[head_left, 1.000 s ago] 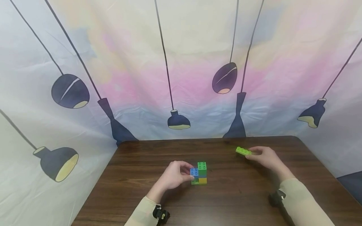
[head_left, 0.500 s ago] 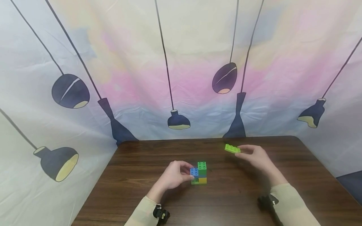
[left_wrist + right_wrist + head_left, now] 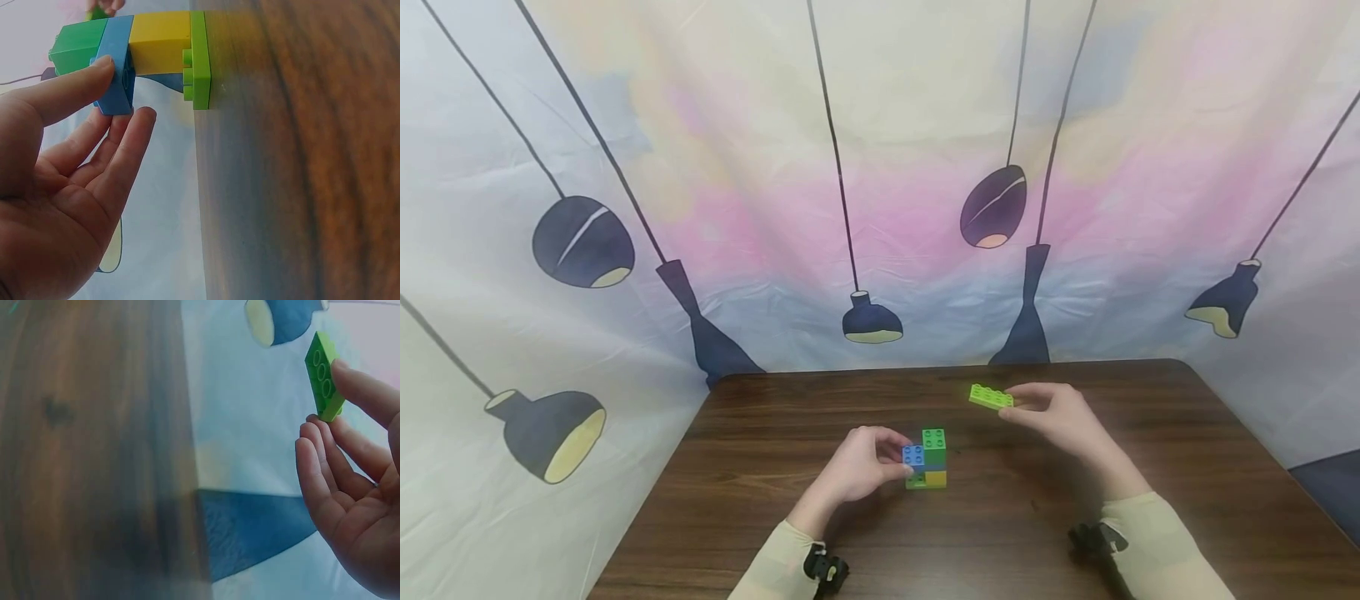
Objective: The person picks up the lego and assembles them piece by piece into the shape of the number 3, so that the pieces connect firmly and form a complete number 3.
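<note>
On the table stands a small stack of toy building bricks: a light green base plate [image 3: 201, 62], a yellow brick [image 3: 160, 40] on it, a blue brick [image 3: 117, 47] above that and a green brick [image 3: 934, 446] on top. The blue brick juts out to the left over the bare studs of the base. My left hand [image 3: 857, 468] pinches this jutting end between thumb and fingers. Up and to the right of the stack, my right hand [image 3: 1057, 415] holds a flat lime green brick [image 3: 991, 397] by its right end, its hollow underside [image 3: 322, 374] showing in the right wrist view.
The dark wooden table [image 3: 760, 467] reaches back to a hanging cloth [image 3: 760, 167] printed with pendant lamps. Black wrist cameras sit on the left wrist [image 3: 826, 568] and the right wrist [image 3: 1097, 542].
My right hand has moved left with the lime green brick, closer to the stack. My left hand has stayed on the blue brick.
</note>
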{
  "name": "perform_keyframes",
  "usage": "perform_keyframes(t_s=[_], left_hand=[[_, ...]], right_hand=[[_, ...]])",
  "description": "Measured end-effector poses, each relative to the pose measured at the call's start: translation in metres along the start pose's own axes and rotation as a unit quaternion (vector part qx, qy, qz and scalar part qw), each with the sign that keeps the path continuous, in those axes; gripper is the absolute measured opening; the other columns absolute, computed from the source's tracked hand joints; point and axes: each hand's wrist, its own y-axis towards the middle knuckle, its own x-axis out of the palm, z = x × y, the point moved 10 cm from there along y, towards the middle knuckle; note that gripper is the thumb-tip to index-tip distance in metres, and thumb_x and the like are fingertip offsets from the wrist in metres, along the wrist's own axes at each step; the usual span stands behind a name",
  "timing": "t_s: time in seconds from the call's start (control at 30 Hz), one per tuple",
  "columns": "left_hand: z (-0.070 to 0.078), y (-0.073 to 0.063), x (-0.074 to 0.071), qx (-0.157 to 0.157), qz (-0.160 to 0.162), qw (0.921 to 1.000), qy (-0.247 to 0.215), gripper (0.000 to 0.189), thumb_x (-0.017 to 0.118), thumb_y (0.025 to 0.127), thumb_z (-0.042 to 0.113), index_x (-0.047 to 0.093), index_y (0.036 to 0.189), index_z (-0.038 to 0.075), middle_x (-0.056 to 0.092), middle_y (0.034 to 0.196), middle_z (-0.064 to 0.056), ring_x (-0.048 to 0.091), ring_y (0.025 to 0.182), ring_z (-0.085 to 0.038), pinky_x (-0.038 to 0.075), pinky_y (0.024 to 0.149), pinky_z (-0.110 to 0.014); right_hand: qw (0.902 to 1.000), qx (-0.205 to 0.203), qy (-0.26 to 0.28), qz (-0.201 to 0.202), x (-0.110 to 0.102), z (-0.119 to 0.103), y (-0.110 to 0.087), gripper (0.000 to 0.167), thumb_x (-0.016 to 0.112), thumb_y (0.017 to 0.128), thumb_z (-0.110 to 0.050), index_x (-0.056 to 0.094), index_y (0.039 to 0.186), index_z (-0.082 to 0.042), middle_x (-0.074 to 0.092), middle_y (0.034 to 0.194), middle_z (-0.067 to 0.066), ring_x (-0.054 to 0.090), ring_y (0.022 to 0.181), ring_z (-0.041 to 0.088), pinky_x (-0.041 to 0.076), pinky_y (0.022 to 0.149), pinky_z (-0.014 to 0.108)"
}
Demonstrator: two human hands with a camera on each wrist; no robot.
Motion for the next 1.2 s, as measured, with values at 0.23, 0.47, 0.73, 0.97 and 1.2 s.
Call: perform_keyframes(t_s=[0.23, 0.47, 0.73, 0.97, 1.2], left_hand=[[0.0, 0.0, 0.0, -0.003, -0.002, 1.0, -0.002, 0.029, 0.089, 0.089, 0.014, 0.078, 0.116, 0.009, 0.073, 0.097, 0.003, 0.071, 0.088, -0.015, 0.06, 0.076, -0.034], [0.002, 0.0, -0.001, -0.003, -0.001, 1.0, -0.002, 0.029, 0.089, 0.089, 0.014, 0.078, 0.116, 0.009, 0.073, 0.098, 0.002, 0.071, 0.087, -0.015, 0.06, 0.075, -0.034], [0.001, -0.001, 0.0, -0.003, -0.003, 1.0, -0.005, 0.029, 0.089, 0.089, 0.015, 0.078, 0.115, 0.009, 0.073, 0.097, 0.002, 0.071, 0.087, -0.015, 0.06, 0.075, -0.035], [0.002, -0.001, 0.0, -0.004, -0.003, 1.0, -0.006, 0.028, 0.089, 0.089, 0.014, 0.078, 0.115, 0.01, 0.074, 0.097, 0.002, 0.071, 0.087, -0.015, 0.06, 0.075, -0.035], [0.002, 0.0, -0.001, -0.003, -0.004, 1.0, -0.005, 0.028, 0.089, 0.089, 0.015, 0.078, 0.115, 0.01, 0.074, 0.097, 0.003, 0.071, 0.088, -0.015, 0.06, 0.075, -0.036]], right_hand=[[0.9996, -0.028, 0.011, -0.001, 0.006, -0.024, -0.001, 0.051, 0.09, 0.089, -0.034, 0.076, 0.127, -0.004, 0.079, 0.106, 0.007, 0.076, 0.094, 0.018, 0.058, 0.077, 0.034], [0.999, -0.044, 0.011, -0.002, 0.015, -0.042, -0.002, 0.05, 0.091, 0.087, -0.035, 0.077, 0.126, -0.006, 0.079, 0.105, 0.005, 0.074, 0.094, 0.017, 0.058, 0.078, 0.036], [0.9981, -0.058, 0.015, -0.015, 0.029, -0.06, -0.003, 0.048, 0.092, 0.087, -0.034, 0.077, 0.125, -0.008, 0.078, 0.105, 0.003, 0.074, 0.094, 0.017, 0.059, 0.08, 0.038], [0.9975, -0.056, 0.033, -0.026, 0.041, -0.065, -0.003, 0.045, 0.091, 0.087, -0.035, 0.078, 0.124, -0.011, 0.078, 0.105, 0.001, 0.074, 0.093, 0.017, 0.059, 0.08, 0.036], [0.9975, -0.058, 0.029, -0.026, 0.044, -0.066, -0.003, 0.041, 0.091, 0.087, -0.031, 0.079, 0.122, -0.012, 0.078, 0.104, 0.0, 0.074, 0.092, 0.016, 0.059, 0.078, 0.036]])
